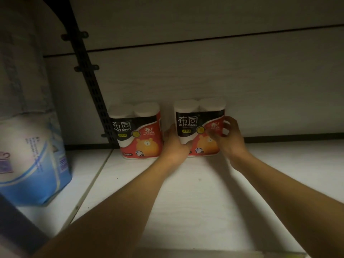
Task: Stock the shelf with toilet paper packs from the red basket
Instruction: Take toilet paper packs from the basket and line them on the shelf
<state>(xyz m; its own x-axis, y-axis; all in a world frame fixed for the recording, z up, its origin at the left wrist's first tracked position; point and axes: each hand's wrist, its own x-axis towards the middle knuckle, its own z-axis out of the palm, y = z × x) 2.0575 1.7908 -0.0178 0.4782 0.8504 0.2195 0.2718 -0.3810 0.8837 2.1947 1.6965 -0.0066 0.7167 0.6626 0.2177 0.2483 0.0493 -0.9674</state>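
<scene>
White shelf: a pale board, seen from the front edge inward, closed at the back by a light wood-grain wall. A black slotted upright is fixed to that wall at the left, slanting across the view.

Blue pack: a large soft-wrapped bundle is set at the left of the shelf, well apart from the hands, blurred; print cannot be read. More pale wrapped goods are stacked above it.

Two toilet paper packs, black-and-red wrap with an orange bear, are stood upright against the back wall. The left pack is set just beside the upright. The right pack is placed near it, a narrow gap between the two.

Both arms are reached in from the lower edge. The left hand is pressed to the right pack's left side, thumb laid over its lower front, fingers hidden in the gap. The right hand is held at the pack's right side, fingers curled loosely against the wrap; a firm grip there cannot be told.
</scene>
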